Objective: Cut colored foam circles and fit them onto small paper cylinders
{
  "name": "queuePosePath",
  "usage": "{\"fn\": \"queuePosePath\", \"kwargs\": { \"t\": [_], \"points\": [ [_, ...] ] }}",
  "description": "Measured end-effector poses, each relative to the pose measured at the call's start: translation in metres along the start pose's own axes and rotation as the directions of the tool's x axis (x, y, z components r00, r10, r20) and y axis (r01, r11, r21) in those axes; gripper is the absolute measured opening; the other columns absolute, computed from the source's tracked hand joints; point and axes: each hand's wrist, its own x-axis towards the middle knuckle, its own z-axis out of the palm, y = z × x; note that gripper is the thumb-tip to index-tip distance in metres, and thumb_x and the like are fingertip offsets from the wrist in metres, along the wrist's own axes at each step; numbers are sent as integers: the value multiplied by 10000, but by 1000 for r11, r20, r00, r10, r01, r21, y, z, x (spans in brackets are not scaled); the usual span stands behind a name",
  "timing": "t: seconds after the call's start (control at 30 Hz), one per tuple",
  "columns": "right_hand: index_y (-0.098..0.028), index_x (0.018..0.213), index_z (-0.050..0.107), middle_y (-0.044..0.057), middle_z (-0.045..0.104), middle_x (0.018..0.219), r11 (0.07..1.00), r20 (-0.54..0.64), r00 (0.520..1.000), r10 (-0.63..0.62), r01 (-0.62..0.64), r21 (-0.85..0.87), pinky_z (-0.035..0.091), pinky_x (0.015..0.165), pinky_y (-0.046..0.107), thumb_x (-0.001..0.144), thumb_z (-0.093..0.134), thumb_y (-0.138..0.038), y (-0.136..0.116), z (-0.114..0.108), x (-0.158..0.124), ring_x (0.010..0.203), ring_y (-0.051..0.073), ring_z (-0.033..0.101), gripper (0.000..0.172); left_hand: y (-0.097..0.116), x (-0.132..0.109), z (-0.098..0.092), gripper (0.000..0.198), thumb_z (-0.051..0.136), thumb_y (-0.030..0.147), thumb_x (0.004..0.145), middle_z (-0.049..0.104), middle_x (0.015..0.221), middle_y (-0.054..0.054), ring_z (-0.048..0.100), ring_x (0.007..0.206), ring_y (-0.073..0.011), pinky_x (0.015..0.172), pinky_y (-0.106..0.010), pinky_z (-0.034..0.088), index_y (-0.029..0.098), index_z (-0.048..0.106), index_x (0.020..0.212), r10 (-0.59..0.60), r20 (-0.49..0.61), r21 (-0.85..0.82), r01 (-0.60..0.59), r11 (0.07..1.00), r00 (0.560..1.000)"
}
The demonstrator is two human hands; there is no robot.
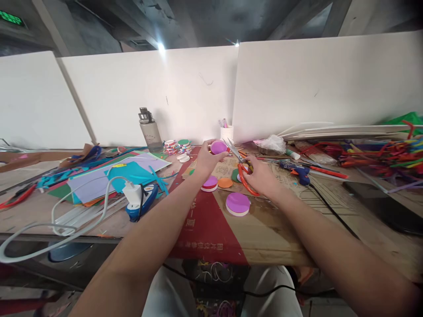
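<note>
My left hand (209, 158) grips a small round piece with a purple top (218, 147), held up above the cardboard. My right hand (259, 174) is closed round the orange handles of a pair of scissors (243, 174). The scissor blades point up and left, their tips close to the purple piece's right side; whether they touch it I cannot tell. Below my hands lie a purple-topped disc (238, 203), another purple-topped disc with a red and white side (209, 183) and a flat orange circle (225, 182). A green circle is partly hidden behind the scissors.
Coloured sheets (95, 176) and a blue power strip with a white plug (142, 200) lie left. A bottle (150, 132) and a white pen cup (226, 133) stand at the back. Right are a blue glue gun (301, 175), a black phone (383, 207) and colourful pipe cleaners (373, 154).
</note>
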Motion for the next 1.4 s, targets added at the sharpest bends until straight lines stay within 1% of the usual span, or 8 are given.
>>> {"fn": "queuePosePath", "kwargs": {
  "t": [0.13,0.3,0.4,0.53,0.73,0.87,1.17,1.4],
  "points": [
    [-166,1198,587,128,716,1074,999,-28,999,-38,39,21,494,827,345,856,569,-326,3,3,0,915,248,666,378,2,-7,7,594,816,204,636,652,1070,-58,640,874,-172,720,-298,555,207,571,1178,15,62,-7,-14,1000,998],
    [-147,1271,549,160,677,1169,997,-70,995,-71,72,9,486,896,377,847,589,-341,11,5,3,1051,277,636,468,7,-11,10,578,738,218,736,665,1046,-40,659,802,-132,775,-310,551,212,507,1267,8,176,-201,28,979,984],
    [-139,1273,558,164,687,1124,999,-63,997,-41,40,-28,489,870,381,863,551,-301,13,3,3,1019,283,642,442,7,-9,8,566,759,240,740,672,980,-26,633,721,-100,730,-266,528,198,529,1256,7,197,-250,44,967,980],
    [-132,1269,567,153,695,1101,997,-41,998,-46,43,-68,483,852,359,858,526,-262,10,-1,3,990,273,643,433,6,-6,6,493,811,338,714,667,1015,-39,615,813,-120,671,-228,494,203,619,1147,83,226,-298,-12,955,971],
    [-143,1301,554,145,701,1105,988,-25,997,-69,65,-139,468,836,332,869,508,-257,7,-4,1,986,268,640,449,9,-7,5,601,828,373,697,648,1014,-30,594,869,-137,673,-233,465,242,605,1239,77,270,-369,29,929,960],
    [-144,1328,544,150,708,1097,982,-5,999,-47,45,-181,462,808,331,880,503,-260,4,-6,0,988,278,643,465,9,-6,4,605,820,400,706,643,1066,-42,588,855,-132,647,-220,458,240,587,1242,97,257,-353,-1,936,961],
    [-165,1332,563,132,738,1031,973,26,999,-30,35,-228,434,737,309,896,501,-256,1,-9,1,906,266,670,450,12,-6,-2,545,845,434,679,637,964,-28,574,796,-119,625,-215,453,234,619,1132,53,284,-392,65,918,957],
    [-171,1320,584,139,750,978,957,45,998,-34,46,-287,429,698,310,901,497,-256,0,-12,0,846,271,678,436,13,-2,-8,393,857,422,668,584,830,6,525,737,-98,605,-220,434,195,635,900,48,316,-469,112,876,948]
  ]
}}
